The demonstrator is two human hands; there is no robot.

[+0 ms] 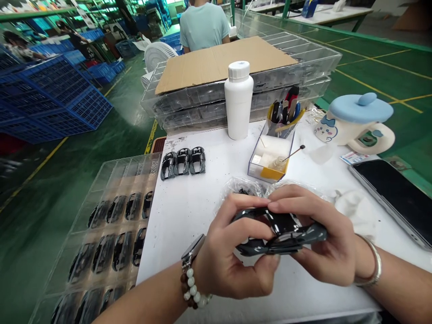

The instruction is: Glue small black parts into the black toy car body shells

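Observation:
Between my two hands is a glossy black plastic part (286,225), a curved frame with an opening in it, held just above the white table (182,211). My left hand (236,252) grips its left end, with the index finger reaching into the opening and the thumb below. Around the right end, the fingers of my right hand (320,234) are closed, their tips on the upper edge. A clear plastic bag (232,184) with small dark pieces lies just behind my hands. Three similar black parts (182,162) stand in a row at the table's left.
A clear compartment tray (97,191) of black parts sits lower left. Behind stand a white bottle (239,101), an organizer box (272,153) with tools and a swab, and stacked trays under cardboard (226,63). A lidded mug (354,119) and phone (394,193) are right. Ahead, a person (204,27) faces away.

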